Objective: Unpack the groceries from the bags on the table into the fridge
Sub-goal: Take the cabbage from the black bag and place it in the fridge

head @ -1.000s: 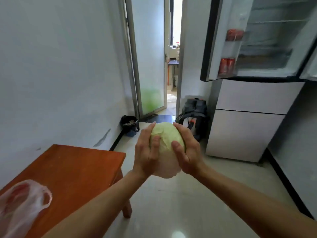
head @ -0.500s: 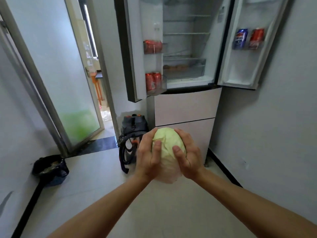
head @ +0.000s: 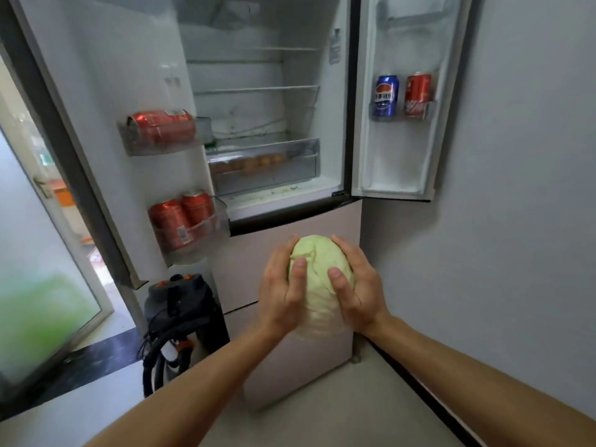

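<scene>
Here, the left hand [head: 283, 290] and the right hand [head: 362, 285] curl round a cabbage [head: 318, 269] from either side, holding it in the air before the open fridge [head: 290, 221]; beyond, 2 red cans [head: 180, 221] stand in a lower door bin.

Left hand [head: 280, 298], right hand [head: 358, 295] bare; forearms [head: 209, 379] bare.

Both fridge doors [head: 396, 150] stand wide, open room above the shelves [head: 258, 88] straight ahead, a drawer [head: 264, 166] fills the bottom, cans [head: 167, 221] crowd the left door, a vacuum cleaner [head: 180, 304] blocks the floor left.
</scene>
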Motion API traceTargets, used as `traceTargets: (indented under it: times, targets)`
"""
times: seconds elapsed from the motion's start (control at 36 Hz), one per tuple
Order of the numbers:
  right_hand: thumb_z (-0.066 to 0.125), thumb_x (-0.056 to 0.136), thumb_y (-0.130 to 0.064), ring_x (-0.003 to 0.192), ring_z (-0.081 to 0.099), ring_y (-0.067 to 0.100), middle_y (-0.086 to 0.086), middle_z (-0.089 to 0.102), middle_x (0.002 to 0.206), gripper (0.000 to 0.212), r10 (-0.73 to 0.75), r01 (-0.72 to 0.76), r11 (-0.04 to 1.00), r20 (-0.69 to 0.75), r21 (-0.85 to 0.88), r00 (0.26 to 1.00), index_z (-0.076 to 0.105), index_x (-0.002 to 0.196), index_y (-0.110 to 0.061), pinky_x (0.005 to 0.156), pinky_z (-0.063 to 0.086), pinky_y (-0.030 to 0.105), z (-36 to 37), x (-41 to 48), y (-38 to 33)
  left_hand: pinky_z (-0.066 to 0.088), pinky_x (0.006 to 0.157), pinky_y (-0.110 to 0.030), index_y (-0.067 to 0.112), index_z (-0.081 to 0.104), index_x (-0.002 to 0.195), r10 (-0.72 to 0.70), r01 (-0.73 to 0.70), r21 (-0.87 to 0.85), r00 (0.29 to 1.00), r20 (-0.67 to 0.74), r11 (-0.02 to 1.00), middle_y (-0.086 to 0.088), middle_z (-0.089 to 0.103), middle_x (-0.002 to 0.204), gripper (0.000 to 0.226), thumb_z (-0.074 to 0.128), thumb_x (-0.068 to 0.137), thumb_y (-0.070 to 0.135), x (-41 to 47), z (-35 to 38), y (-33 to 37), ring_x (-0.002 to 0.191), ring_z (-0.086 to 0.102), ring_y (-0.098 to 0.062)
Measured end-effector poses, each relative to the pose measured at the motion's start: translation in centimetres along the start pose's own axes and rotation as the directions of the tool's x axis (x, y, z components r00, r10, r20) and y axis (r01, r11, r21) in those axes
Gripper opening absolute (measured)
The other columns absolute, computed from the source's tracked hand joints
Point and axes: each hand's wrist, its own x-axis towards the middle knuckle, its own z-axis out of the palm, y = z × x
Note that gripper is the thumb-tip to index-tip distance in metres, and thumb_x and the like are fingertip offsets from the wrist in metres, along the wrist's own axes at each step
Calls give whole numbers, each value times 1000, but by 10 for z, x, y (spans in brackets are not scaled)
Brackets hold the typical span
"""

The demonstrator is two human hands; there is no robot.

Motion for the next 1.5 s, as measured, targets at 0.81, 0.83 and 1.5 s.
traceTargets:
  times: [0.81, 0.83, 1.5]
  targets:
    - [33, 86, -70, 113, 57, 17, -2, 61, 129, 68, -5, 10, 998, -96, 54, 995, 48, 139, -30, 98, 48, 44, 118, 514, 236, 49, 94, -43, 21, 62, 124, 62, -48, 106, 990, -130, 993, 0, 68, 114, 56, 33, 91, 55, 537, 94, -192, 105, 62, -17]
    - [33, 86, -70, 114, 57, 17, -1, 60, 130, 69, -7, 12, 999, -106, 47, 994, 48, 139, -29, 99, 47, 43, 124, 528, 243, 48, 96, -43, 21, 61, 125, 66, -52, 113, 990, -124, 992, 0, 67, 116, 56, 33, 91, 56, 552, 95, -199, 106, 61, -18]
    - [43, 82, -75, 105, 66, 27, 6, 73, 108, 63, 77, -82, 985, 39, 153, 996, 68, 111, -25, 91, 52, 46, 277, 785, 385, 45, 93, -34, 10, 67, 113, -139, 163, 69, 953, -270, 984, -16, 66, 119, 30, 50, 100, 32, 794, 97, -375, 114, 59, -28]
